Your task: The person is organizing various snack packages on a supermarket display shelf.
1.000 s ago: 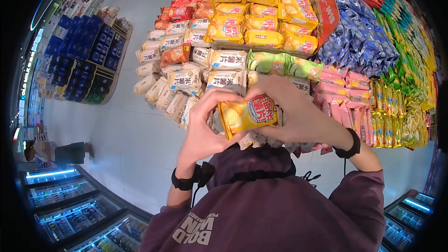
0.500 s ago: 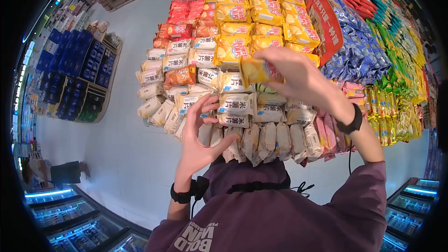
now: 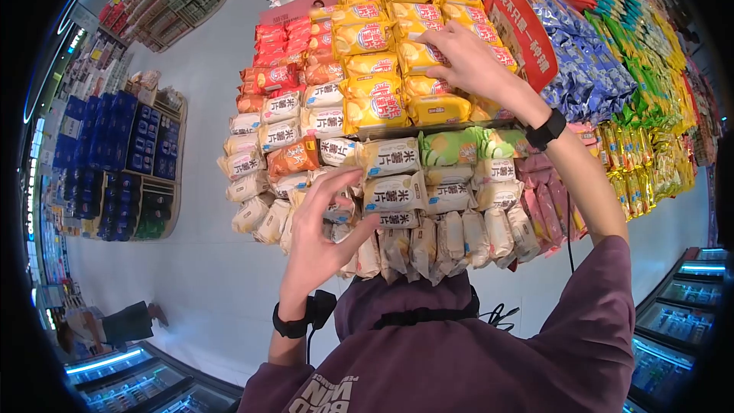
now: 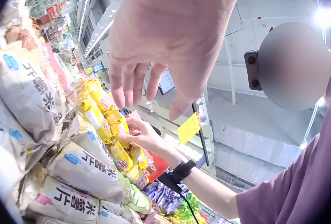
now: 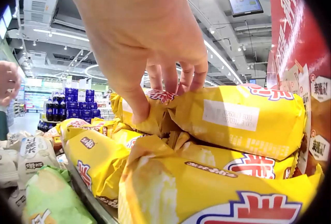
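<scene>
Over the stacked yellow chip bags [image 3: 375,103] is my right hand [image 3: 475,65], back upward. In the right wrist view, its thumb lies on the near side of a small yellow chip bag [image 5: 155,122] and its fingers reach over the far side, pinching it among its neighbours. Part of that bag is hidden by the hand. My left hand [image 3: 315,239] hovers near the white chip bags [image 3: 394,193], thumb and fingers spread in a loose curve, holding nothing. The left wrist view shows its fingers [image 4: 140,79] hanging downward.
A green chip bag [image 3: 447,149] and an orange one [image 3: 293,155] lie among the white bags. A red printed board [image 3: 520,27] borders the yellow stack, with blue packets [image 3: 585,69] beyond. Blue drink packs [image 3: 99,145] stand across the aisle, where a person [image 3: 115,325] is visible.
The yellow chip bag held in both hands left my left hand; my right hand carried it forward onto the yellow stack. My left hand has opened and stays low over the white bags.
</scene>
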